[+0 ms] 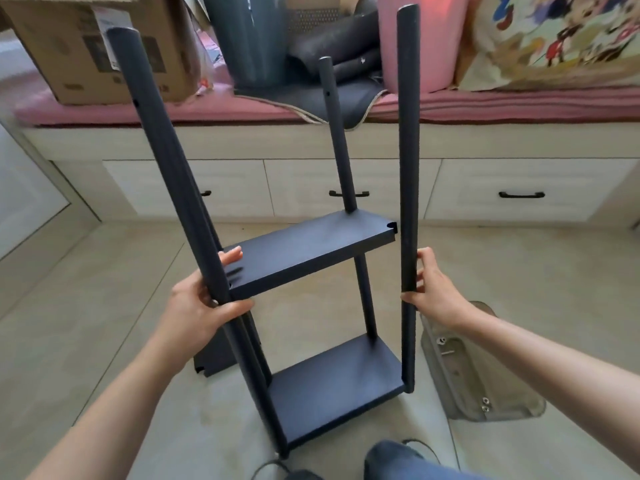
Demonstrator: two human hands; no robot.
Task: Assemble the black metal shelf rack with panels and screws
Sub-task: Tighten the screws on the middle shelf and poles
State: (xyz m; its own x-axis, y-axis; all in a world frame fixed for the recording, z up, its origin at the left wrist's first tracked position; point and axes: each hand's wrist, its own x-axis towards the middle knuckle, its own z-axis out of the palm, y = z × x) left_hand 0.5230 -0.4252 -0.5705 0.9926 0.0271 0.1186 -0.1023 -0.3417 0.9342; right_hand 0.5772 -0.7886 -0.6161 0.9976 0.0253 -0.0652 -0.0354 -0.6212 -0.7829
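Observation:
A black metal rack stands on the floor in front of me. Its lower panel (332, 393) sits near the floor and its upper panel (304, 252) is halfway up. My left hand (204, 306) grips the near left post (173, 188), fingers reaching onto the upper panel's corner. My right hand (433, 292) is closed around the near right post (408, 168), which stands just apart from the upper panel's notched right corner (391, 226). A far post (337, 140) rises through the back of the upper panel. Another black panel (214, 358) lies behind the left post.
A clear plastic bag (478, 382) with screws lies on the floor at my right. A bench with drawers (346, 181) and a pink cushion runs across the back, holding a cardboard box (93, 53) and bedding. My knee (408, 462) is at the bottom edge.

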